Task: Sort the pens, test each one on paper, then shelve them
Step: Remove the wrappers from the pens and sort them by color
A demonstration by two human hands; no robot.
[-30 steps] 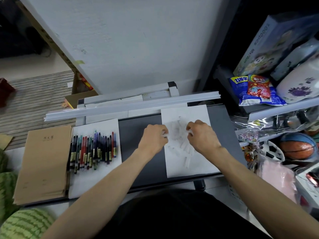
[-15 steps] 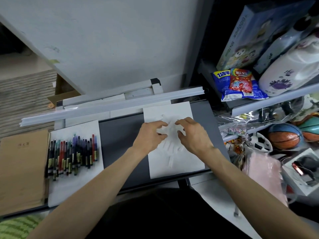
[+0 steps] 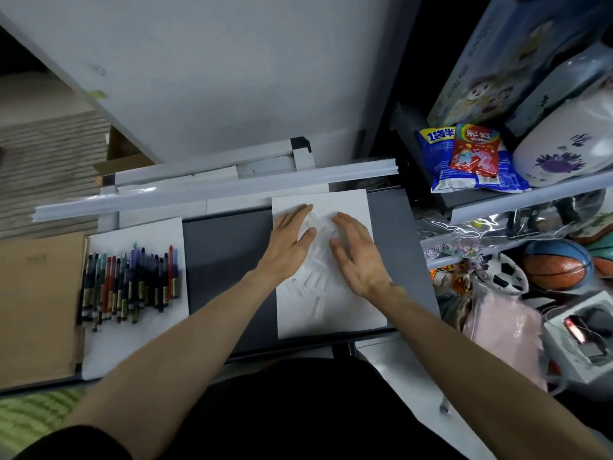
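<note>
The left hand (image 3: 292,239) and right hand (image 3: 356,254) rest flat, fingers straight, on the paper (image 3: 348,313) at frame centre. The pens (image 3: 129,283) lie in a row on a second sheet (image 3: 132,346) at left.

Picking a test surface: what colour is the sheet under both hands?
White; the sheet shows best in the head view.
</note>
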